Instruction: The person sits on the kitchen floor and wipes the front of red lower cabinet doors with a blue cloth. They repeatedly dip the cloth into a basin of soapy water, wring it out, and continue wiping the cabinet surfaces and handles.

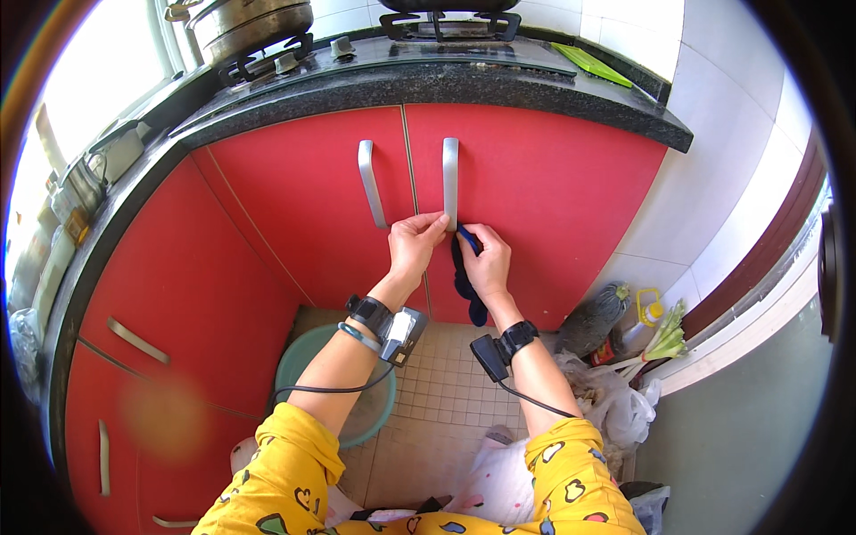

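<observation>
Two red cabinet doors stand closed before me. My left hand (414,244) has its thumb and forefinger pinched at the lower end of the right door's silver metal handle (450,180); whether they grip the handle or something thin there I cannot tell. Just right of that handle end, my right hand (488,257) holds a dark cloth item (471,294) with a blue edge, which hangs down against the red door (548,200). Part of the cloth is hidden by my fingers. The left door's handle (372,184) is untouched.
Above is a black stone countertop (428,87) with a gas stove, a metal steamer pot (251,30) and a green board (592,65). A green plastic basin (384,408) sits on the floor. At the right wall lie a dark gourd (595,321), an oil bottle (635,331), leafy stalks and plastic bags (622,404).
</observation>
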{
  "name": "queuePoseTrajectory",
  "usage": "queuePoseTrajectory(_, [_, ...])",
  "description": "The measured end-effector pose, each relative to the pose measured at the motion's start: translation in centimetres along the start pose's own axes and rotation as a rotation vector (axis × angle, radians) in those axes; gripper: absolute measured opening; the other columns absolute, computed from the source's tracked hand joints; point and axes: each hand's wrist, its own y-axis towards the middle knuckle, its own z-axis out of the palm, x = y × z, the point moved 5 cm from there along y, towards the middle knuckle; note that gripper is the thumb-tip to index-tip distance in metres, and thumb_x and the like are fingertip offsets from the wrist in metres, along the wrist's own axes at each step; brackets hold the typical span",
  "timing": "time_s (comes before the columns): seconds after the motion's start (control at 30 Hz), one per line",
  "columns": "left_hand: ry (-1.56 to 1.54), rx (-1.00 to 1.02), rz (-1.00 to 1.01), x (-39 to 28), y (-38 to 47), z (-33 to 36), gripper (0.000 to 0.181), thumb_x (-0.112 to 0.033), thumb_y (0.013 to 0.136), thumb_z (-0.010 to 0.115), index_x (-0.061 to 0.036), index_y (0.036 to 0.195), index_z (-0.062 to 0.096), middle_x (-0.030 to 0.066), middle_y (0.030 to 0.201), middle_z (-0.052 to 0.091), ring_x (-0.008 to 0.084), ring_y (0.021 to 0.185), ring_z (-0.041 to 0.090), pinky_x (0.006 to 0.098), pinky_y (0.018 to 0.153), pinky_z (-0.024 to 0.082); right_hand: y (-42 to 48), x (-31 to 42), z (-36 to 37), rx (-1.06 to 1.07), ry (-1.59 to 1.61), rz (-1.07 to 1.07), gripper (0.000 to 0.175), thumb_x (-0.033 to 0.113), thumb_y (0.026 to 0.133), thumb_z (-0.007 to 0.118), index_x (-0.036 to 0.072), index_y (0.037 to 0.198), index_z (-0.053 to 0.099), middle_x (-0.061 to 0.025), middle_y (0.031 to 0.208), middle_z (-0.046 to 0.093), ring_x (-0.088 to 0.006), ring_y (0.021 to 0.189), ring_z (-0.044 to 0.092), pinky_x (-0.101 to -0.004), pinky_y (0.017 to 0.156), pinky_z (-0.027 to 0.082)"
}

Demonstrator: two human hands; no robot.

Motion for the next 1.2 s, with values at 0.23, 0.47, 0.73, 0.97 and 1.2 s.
queuePoseTrajectory(0.23, [-0.28,0.077,0.01,-2.0,-0.6,0.1,0.034,-0.023,0.097,0.068,0.0029,0.118,0.07,0.0081,0.103,0.072,0.0116,0.091,0.066,0.0278,0.082,0.056,3.1,2.9,-0.7,-0.187,0.225,-0.088,0.02,0.01,0.091,0.071,-0.003,0.106,0.071,-0.0132,0.094,0.069,-0.0232,0.083,0.068,-0.0319,0.074,0.053])
queuePoseTrajectory(0.47, [-0.161,0.106,0.204,-3.7,-1.4,0.6,0.044,-0.026,0.09,0.076,0.0015,0.123,0.066,0.0119,0.112,0.071,0.0151,0.101,0.066,0.0283,0.088,0.052,2.4,3.6,1.1,-0.157,0.241,-0.151,0.035,0.012,0.098,0.047,-0.004,0.123,0.065,-0.0165,0.115,0.061,-0.0289,0.099,0.064,-0.0352,0.086,0.052])
queuePoseTrajectory(0.73, [0.052,-0.097,0.257,-2.7,-1.4,0.4,0.029,-0.021,0.085,0.079,-0.0006,0.102,0.068,0.0044,0.093,0.066,0.0114,0.082,0.062,0.0275,0.07,0.05,2.5,3.4,1.0,-0.152,0.153,-0.098,0.035,0.006,0.089,0.067,0.0,0.123,0.065,-0.0136,0.113,0.063,-0.0282,0.096,0.066,-0.0368,0.084,0.054])
queuePoseTrajectory(0.97, [0.171,-0.141,0.271,-4.3,-0.6,-0.2,0.02,-0.017,0.09,0.07,0.0014,0.095,0.07,0.0073,0.077,0.068,0.0134,0.071,0.064,0.0305,0.068,0.052,2.2,3.6,1.4,-0.107,0.045,-0.098,0.047,0.007,0.074,0.081,0.001,0.117,0.064,-0.013,0.109,0.064,-0.0278,0.094,0.067,-0.037,0.078,0.055])
queuePoseTrajectory(1.2, [0.179,-0.246,0.3,-5.4,1.1,-0.4,0.02,-0.02,0.102,0.057,-0.0004,0.102,0.059,0.0044,0.08,0.061,0.0117,0.072,0.054,0.0288,0.067,0.047,2.9,3.4,0.3,-0.174,0.195,-0.026,0.023,0.01,0.088,0.072,-0.003,0.107,0.069,-0.0101,0.084,0.068,-0.0125,0.062,0.057,-0.0275,0.058,0.049])
